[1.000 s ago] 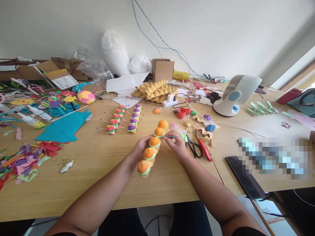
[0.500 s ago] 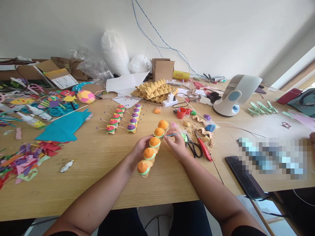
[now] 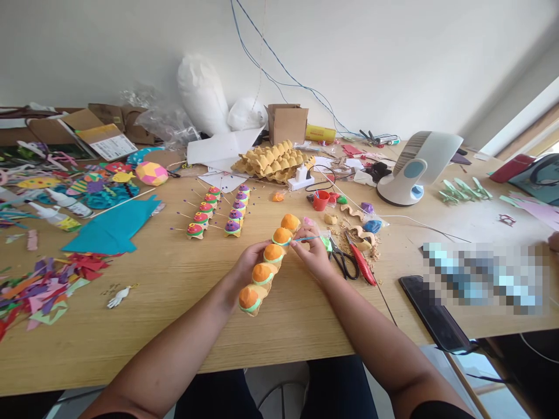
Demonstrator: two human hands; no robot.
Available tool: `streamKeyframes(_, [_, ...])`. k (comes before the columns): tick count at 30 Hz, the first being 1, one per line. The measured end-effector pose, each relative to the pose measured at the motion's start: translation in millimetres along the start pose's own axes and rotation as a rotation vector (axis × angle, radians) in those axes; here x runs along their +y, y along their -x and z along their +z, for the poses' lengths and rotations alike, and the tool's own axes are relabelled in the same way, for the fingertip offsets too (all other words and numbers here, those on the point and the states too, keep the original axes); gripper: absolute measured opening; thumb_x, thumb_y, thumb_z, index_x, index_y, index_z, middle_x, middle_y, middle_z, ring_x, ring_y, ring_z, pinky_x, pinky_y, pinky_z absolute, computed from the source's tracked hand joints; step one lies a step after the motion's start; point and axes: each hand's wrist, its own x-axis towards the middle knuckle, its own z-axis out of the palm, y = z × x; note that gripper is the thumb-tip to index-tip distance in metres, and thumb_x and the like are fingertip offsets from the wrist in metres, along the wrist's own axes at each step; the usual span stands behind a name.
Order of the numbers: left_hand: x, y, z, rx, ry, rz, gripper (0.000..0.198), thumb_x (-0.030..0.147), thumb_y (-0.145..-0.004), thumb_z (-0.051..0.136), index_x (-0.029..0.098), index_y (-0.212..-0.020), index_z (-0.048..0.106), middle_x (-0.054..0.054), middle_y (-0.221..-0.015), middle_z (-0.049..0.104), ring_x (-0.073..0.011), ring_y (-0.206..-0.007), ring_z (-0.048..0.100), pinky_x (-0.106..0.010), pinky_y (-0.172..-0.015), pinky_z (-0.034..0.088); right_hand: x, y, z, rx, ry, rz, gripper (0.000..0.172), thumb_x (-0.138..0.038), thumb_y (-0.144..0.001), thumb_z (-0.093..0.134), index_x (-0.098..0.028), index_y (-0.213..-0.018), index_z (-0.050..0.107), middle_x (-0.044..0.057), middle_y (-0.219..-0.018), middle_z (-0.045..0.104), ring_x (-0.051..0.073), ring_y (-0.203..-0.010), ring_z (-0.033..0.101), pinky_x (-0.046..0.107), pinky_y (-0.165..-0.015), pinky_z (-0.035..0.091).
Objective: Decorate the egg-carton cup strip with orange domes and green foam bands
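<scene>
My left hand is closed around the side of an egg-carton strip, holding it tilted above the table. Orange modelling clay caps its bumps, with pale green clay bands under most of them. In my right hand a thin blue stick is pinched, its tip at the edge of the second bump from the far end. Beyond my left hand stand two finished-looking caterpillar strips, one red and green, one purple, with pins stuck in them.
Black-handled scissors and a red cutter lie right of my right hand. A phone rests at the front edge. Farther back are a red cup, stacked egg trays and a white fan. Paper scraps cover the left.
The near end of the egg-carton strip has swung slightly left and turned a little. Both hands stay nearly in place, the blue stick still at the second bump.
</scene>
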Motion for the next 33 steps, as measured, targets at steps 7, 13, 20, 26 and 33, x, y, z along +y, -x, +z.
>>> streamKeyframes(7, [-6,-9,-3.7,0.032,0.032,0.158,0.005,0.019,-0.085,0.062,0.021,-0.084,0.066,0.001,-0.061,0.064,-0.012,-0.046,0.058,-0.022,-0.049,0.043,3,0,1,-0.021,-0.064,0.054,0.022,-0.044,-0.089,0.07,-0.023,-0.083,0.064,0.006,-0.1,0.064,0.022,-0.102,0.06,0.036,-0.087,0.051])
streamKeyframes(13, [-10,-15,-8.4,0.049,0.043,0.208,0.012,0.018,-0.085,0.063,0.023,-0.092,0.071,-0.001,-0.075,0.072,-0.0149,-0.057,0.065,-0.024,-0.057,0.048,0,3,0,0.043,-0.027,0.016,0.017,-0.037,-0.089,0.07,-0.024,-0.081,0.063,0.004,-0.094,0.056,0.021,-0.097,0.055,0.04,-0.095,0.047])
streamKeyframes(20, [-11,-15,-9.4,0.037,0.033,0.221,0.011,0.019,-0.084,0.065,0.023,-0.092,0.071,0.0,-0.072,0.07,-0.0134,-0.055,0.064,-0.022,-0.054,0.049,-5,6,2,0.029,0.062,-0.052,0.012,-0.034,-0.09,0.07,-0.024,-0.085,0.067,0.003,-0.092,0.053,0.022,-0.096,0.054,0.04,-0.092,0.047])
streamKeyframes(26, [-11,-15,-8.4,0.016,0.028,0.235,0.011,0.018,-0.086,0.063,0.023,-0.093,0.071,0.0,-0.075,0.072,-0.0129,-0.059,0.066,-0.022,-0.057,0.05,-10,5,1,0.015,0.126,-0.143,0.009,-0.029,-0.087,0.072,-0.024,-0.082,0.066,0.003,-0.091,0.051,0.021,-0.091,0.054,0.041,-0.088,0.047])
streamKeyframes(33, [-10,-15,-10.2,0.03,0.026,0.219,0.011,0.021,-0.084,0.066,0.024,-0.094,0.07,0.001,-0.073,0.072,-0.013,-0.056,0.066,-0.022,-0.055,0.048,-13,6,-1,-0.009,0.139,-0.163,0.009,-0.029,-0.088,0.069,-0.025,-0.081,0.066,0.004,-0.091,0.051,0.021,-0.09,0.053,0.041,-0.087,0.047])
